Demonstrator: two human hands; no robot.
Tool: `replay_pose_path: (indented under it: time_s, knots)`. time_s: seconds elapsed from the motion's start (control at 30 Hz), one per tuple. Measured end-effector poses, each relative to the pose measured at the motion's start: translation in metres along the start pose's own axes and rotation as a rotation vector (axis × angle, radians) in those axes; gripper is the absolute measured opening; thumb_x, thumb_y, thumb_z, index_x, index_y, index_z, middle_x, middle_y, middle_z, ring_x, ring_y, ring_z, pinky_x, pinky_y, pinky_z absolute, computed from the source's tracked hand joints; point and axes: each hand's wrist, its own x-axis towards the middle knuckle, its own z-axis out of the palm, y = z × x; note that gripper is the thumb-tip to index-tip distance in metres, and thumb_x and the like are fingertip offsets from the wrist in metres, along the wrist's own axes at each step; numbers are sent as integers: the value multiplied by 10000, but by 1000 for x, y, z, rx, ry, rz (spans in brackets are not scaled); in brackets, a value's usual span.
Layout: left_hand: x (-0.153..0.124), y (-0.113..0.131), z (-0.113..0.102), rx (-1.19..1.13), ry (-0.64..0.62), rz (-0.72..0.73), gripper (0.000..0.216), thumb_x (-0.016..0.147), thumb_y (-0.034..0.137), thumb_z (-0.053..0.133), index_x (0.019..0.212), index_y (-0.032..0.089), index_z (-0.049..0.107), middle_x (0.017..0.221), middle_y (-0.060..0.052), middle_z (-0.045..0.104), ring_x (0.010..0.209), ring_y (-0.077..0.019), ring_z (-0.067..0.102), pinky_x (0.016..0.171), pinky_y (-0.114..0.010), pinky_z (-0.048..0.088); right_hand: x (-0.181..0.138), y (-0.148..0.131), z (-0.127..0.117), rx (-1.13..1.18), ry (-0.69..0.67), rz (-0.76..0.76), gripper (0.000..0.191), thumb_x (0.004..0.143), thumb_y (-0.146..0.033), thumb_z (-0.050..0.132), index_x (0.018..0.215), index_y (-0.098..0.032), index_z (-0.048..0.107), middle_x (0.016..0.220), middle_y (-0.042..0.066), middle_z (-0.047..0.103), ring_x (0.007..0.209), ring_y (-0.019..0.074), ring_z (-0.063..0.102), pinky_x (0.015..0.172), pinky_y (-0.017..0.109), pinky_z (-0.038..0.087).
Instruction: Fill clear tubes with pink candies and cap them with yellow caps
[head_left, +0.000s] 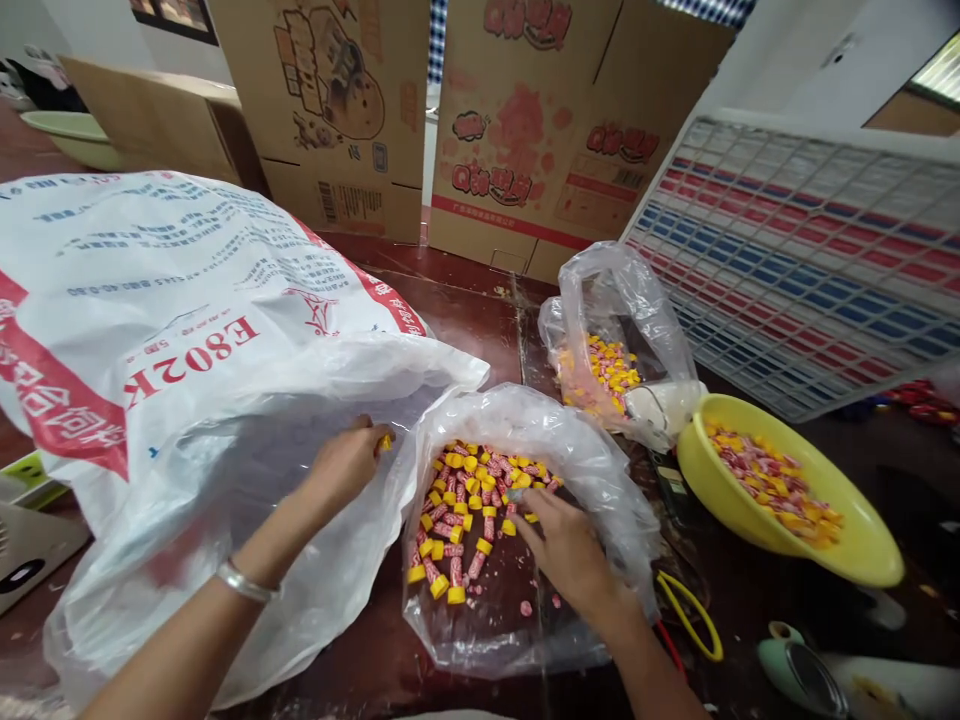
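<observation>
My left hand [346, 470], with a silver bangle on its wrist, is over the mouth of a big white woven sack [247, 370]. Its fingers are pinched on a small yellow cap [386, 442]; whether a pink tube is attached is hidden. Lower right of it, my right hand [566, 545] reaches into an open clear plastic bag [622, 500]. Thumb and fingers are apart at the edge of a pile of small pink patterned tubes with yellow caps [454, 545]. Something grey-blue wraps one fingertip.
A second clear bag [622, 275] of such pieces stands behind, beside a yellow bowl [862, 555] holding more. Cardboard boxes [510, 150] and a white wire rack [795, 250] line the back. A yellow loop [694, 620] and a green roll-like object [799, 675] lie right.
</observation>
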Motion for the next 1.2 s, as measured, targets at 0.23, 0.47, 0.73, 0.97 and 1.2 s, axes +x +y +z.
replay_pose_path:
  time_s: [0.23, 0.47, 0.73, 0.97, 1.2]
  knots:
    - [13, -14, 18, 189, -65, 67, 271, 858, 169, 508, 1026, 184, 721, 1066, -145, 633, 865, -285, 672, 733, -350, 478, -13, -31, 26, -68, -257, 17, 62, 959, -260, 665, 973, -200, 662, 965, 61, 716, 829, 238, 725, 699, 309, 534]
    - [-54, -18, -6, 47, 20, 14, 322, 948, 425, 466, 1091, 206, 654, 1015, -99, 726, 941, -287, 663, 793, -332, 482, -19, -42, 47, 5, -204, 145, 208, 878, -183, 734, 1054, -186, 622, 1071, 92, 680, 921, 256, 715, 773, 337, 553]
    - [-146, 23, 14, -708, -243, -85, 445, 806, 617, 668, 1014, 234, 752, 916, -36, 752, 850, -255, 649, 750, -287, 481, -18, -40, 48, 476, -155, 120, 144, 812, -91, 672, 885, -202, 616, 865, 26, 745, 825, 209, 731, 749, 292, 562]
    - [-152, 49, 36, -742, -326, -75, 334, 840, 521, 639, 909, 206, 728, 916, -44, 736, 881, -263, 636, 797, -302, 470, -12, -59, -3, 993, -42, 131, 151, 868, -262, 688, 997, -183, 688, 940, 39, 749, 906, 194, 737, 827, 299, 594]
    - [-151, 51, 33, -790, -327, -83, 375, 828, 542, 670, 989, 210, 736, 874, -23, 709, 818, -227, 578, 747, -282, 438, -6, -66, -36, 762, -87, -120, 139, 866, -161, 693, 970, -206, 773, 991, 35, 704, 934, 172, 671, 879, 281, 540]
